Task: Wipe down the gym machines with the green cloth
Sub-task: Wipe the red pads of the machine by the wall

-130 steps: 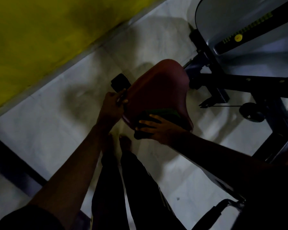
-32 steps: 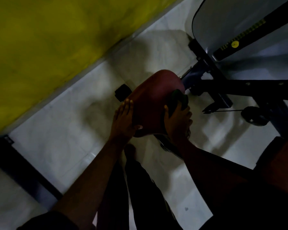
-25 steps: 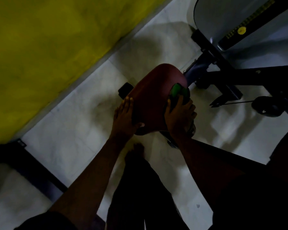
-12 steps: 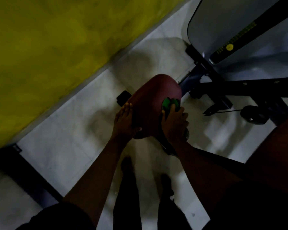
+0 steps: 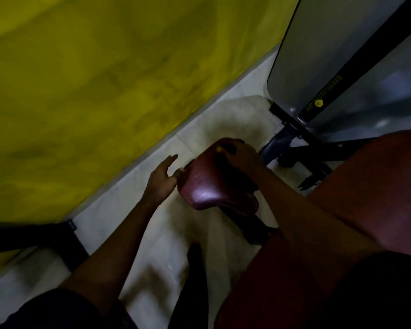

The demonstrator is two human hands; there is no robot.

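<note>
The right hand (image 5: 243,155) curls its fingers over the green cloth (image 5: 220,150), mostly hidden, at the far end of the red seat (image 5: 209,186). The left hand (image 5: 163,180), fingers spread, touches the seat's left edge. The seat seems nearly wiped. The grey machine (image 5: 318,55) beyond it is probably left to do.

Right hand (image 5: 243,156) with cloth (image 5: 220,149) atop seat (image 5: 208,186)

Right hand (image 5: 243,155) rests on maroon seat (image 5: 209,186), left hand (image 5: 163,179) beside it.
</note>
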